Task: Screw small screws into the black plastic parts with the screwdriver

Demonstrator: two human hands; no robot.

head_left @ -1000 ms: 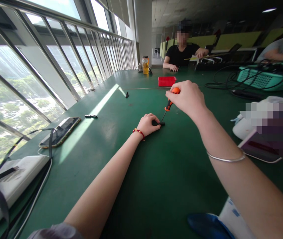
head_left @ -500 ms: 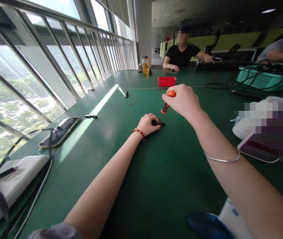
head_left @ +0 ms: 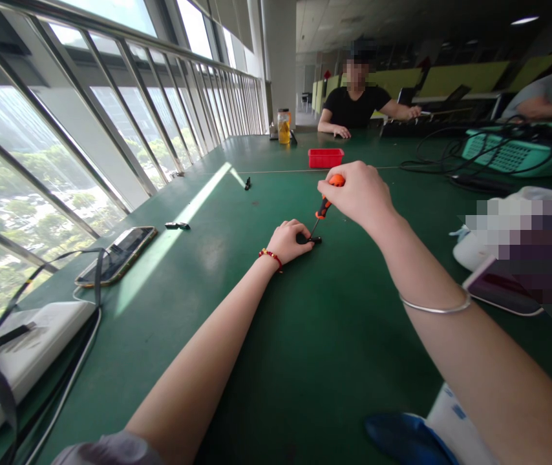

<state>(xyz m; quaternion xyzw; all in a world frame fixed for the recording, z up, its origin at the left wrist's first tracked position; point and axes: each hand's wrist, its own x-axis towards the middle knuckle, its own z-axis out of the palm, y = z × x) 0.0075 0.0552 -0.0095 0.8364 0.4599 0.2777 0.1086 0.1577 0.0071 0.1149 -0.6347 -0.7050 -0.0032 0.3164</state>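
Note:
My right hand (head_left: 359,192) is closed around the top of an orange and black screwdriver (head_left: 323,206), which leans with its shaft pointing down to the left. Its tip meets a small black part (head_left: 317,240) lying on the green table (head_left: 276,336). With thumb and fingers, my left hand (head_left: 291,243) pins that part against the tabletop and covers some of it. What exactly the part is, I cannot make out. Two other small black pieces lie farther left, one by the light strip (head_left: 178,226) and one beyond it (head_left: 247,184).
A red bin (head_left: 325,158) and a jar of yellow liquid (head_left: 284,127) stand toward the back. A phone (head_left: 117,256) and white power strip (head_left: 28,361) with cables lie left. At right are a teal basket (head_left: 509,155) and cables. A person (head_left: 356,103) sits opposite.
My right hand and the screwdriver handle have shifted very slightly up and right. My left hand stays put on the black part. The person opposite has moved one hand slightly.

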